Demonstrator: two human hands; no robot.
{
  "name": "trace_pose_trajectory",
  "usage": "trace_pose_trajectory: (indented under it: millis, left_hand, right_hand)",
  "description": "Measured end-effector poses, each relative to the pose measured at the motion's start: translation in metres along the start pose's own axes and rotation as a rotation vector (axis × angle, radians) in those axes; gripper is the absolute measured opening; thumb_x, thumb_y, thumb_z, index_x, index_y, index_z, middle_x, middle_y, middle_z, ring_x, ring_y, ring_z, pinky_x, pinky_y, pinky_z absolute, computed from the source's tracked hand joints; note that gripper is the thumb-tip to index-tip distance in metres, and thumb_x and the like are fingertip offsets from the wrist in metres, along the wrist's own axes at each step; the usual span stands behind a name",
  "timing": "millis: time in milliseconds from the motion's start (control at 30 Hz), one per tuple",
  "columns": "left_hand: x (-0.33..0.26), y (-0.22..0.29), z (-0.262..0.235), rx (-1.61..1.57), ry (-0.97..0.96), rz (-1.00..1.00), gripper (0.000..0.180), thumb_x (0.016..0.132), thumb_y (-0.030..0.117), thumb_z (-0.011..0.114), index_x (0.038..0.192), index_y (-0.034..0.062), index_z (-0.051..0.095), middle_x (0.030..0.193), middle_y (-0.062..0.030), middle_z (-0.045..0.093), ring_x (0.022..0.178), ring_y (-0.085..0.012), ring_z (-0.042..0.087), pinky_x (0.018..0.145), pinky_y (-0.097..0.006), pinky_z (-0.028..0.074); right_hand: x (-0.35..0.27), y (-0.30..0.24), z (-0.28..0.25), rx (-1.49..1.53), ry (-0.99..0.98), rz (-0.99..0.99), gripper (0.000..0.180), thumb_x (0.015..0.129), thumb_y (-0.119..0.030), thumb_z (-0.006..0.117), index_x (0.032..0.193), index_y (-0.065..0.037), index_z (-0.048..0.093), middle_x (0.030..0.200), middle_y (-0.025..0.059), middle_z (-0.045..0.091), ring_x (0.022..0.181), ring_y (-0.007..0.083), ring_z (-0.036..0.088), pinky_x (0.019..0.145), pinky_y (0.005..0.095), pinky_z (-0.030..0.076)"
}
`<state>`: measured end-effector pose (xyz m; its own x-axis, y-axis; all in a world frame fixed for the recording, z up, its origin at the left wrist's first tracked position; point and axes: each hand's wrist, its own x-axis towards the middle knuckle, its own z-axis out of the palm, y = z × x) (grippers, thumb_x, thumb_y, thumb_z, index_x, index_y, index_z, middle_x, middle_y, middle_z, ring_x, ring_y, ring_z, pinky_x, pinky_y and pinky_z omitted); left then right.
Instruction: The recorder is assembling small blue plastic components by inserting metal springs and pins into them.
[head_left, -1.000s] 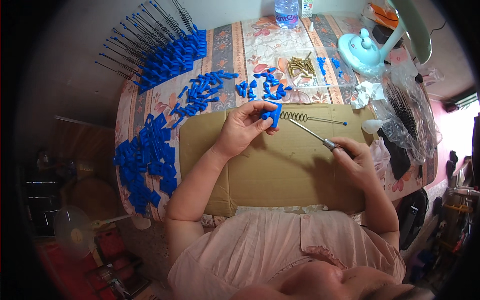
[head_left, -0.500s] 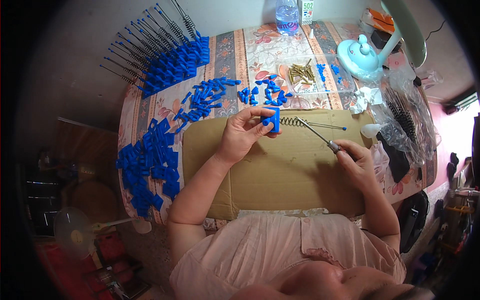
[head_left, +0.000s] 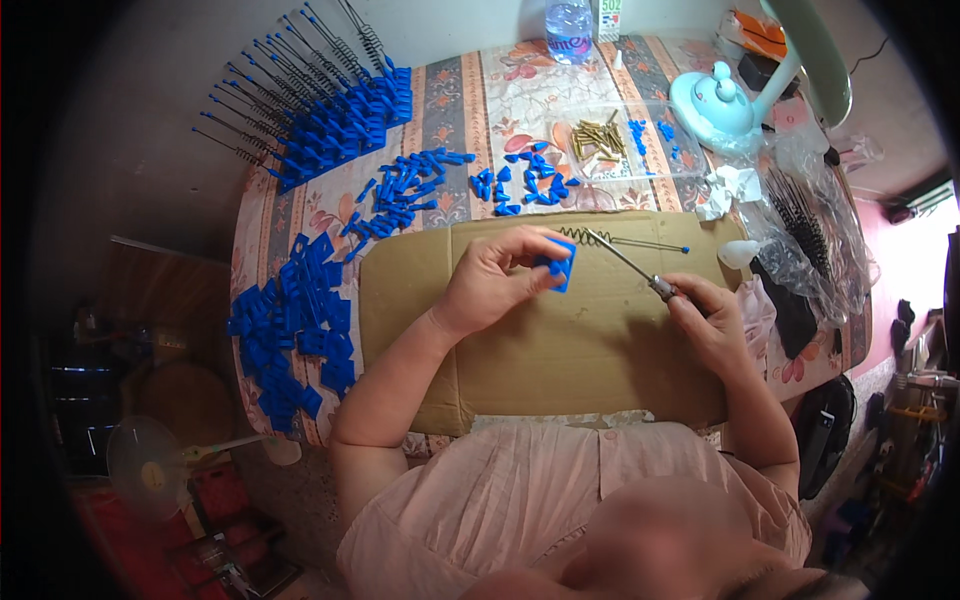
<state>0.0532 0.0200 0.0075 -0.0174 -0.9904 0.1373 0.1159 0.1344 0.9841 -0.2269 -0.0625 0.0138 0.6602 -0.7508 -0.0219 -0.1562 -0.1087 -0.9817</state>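
My left hand [head_left: 497, 280] is closed around a small blue plastic base [head_left: 566, 275], pinching it between thumb and fingers above the cardboard. In my right hand [head_left: 708, 315] is a screwdriver [head_left: 632, 265], gripped by its short handle, its thin metal shaft pointing up and left. The shaft's tip crosses a dark coiled spring [head_left: 598, 238], whose straight wire runs right to a small blue bead [head_left: 685, 249]. The spring's left end comes close to the blue base; whether the two are joined I cannot tell.
Cardboard [head_left: 520, 370] lies under my hands. Flat blue bases [head_left: 300, 335] are heaped at left, blue pegs [head_left: 405, 190] and cone-shaped pieces [head_left: 535, 180] beyond. Finished-looking spring assemblies [head_left: 345, 130] stand far left. A clear tray [head_left: 650, 170] holds brass pins; a lamp [head_left: 715, 105] stands far right.
My left hand has turned and lowered the blue base a little to the right, so the spring's left end now shows above it. My right hand with the screwdriver has hardly moved.
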Motion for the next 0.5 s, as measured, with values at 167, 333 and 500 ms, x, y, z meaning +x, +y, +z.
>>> trace_pose_trajectory:
  millis: [167,333,500]
  left_hand:
    - [-0.003,0.006,0.025,0.546,-0.132,0.091,0.025,0.075,0.009,0.076,0.098,0.0059,0.067,0.113,-0.0112,0.065,0.099,-0.0214,0.060,0.086,-0.035,0.047]
    - [-0.002,-0.001,0.029,1.003,-0.075,0.247,0.029,0.068,0.021,0.078,0.091,0.0084,0.067,0.117,-0.0069,0.063,0.110,-0.0276,0.052,0.096,-0.041,0.036]
    - [0.000,0.013,0.018,0.974,-0.163,0.142,0.035,0.066,0.014,0.080,0.098,0.0069,0.068,0.108,-0.0075,0.063,0.104,-0.0261,0.055,0.092,-0.038,0.042]
  right_hand:
    - [0.003,-0.001,-0.002,0.005,0.038,-0.010,0.023,0.091,-0.010,0.058,0.110,0.001,0.063,0.080,-0.0025,0.058,0.071,0.0040,0.048,0.063,0.0201,0.039]
    - [0.005,0.011,0.000,0.095,0.027,0.018,0.025,0.093,-0.010,0.056,0.115,0.000,0.058,0.079,-0.0029,0.054,0.066,0.0031,0.046,0.059,0.0190,0.038]
    - [0.004,0.009,0.006,0.378,-0.043,0.138,0.021,0.095,-0.010,0.054,0.114,-0.002,0.051,0.078,-0.0027,0.051,0.067,0.0031,0.045,0.060,0.0211,0.039]
